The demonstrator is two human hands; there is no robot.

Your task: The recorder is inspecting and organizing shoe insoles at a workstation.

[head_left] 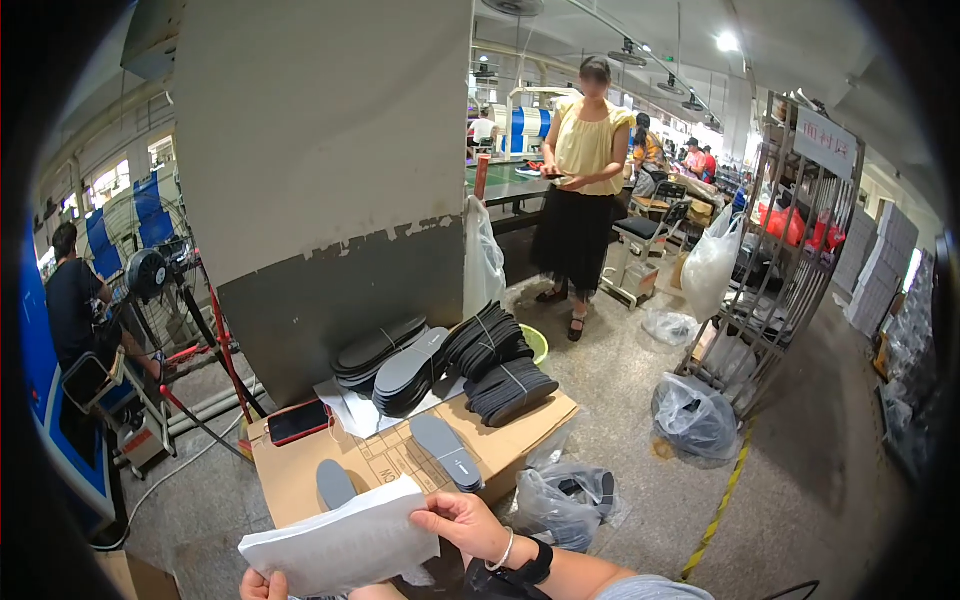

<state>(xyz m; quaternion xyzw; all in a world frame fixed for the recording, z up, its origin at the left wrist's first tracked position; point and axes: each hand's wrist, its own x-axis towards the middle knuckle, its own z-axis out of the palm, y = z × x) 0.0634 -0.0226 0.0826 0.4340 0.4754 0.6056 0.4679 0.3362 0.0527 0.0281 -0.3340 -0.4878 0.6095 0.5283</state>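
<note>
A white paper-like stack of sheets (335, 540) is held up in front of me, tilted, just over the near edge of a cardboard box. My right hand (468, 527) pinches its right edge between thumb and fingers. At its lower left corner my left hand (264, 586) grips it; only the fingertips show. Behind the sheets lie a grey insole (336, 484), partly covered, and a small pile of grey insoles (446, 452). Farther back on the box are bundles of black insoles (490, 345) and grey-topped insoles (412, 365).
The cardboard box (385, 465) also carries a red-edged phone (299, 423). Clear plastic bags (565, 505) lie on the floor to the right. A pillar (330, 200) rises behind the box. Another person (590, 150) stands beyond it; a metal rack (770, 260) stands right.
</note>
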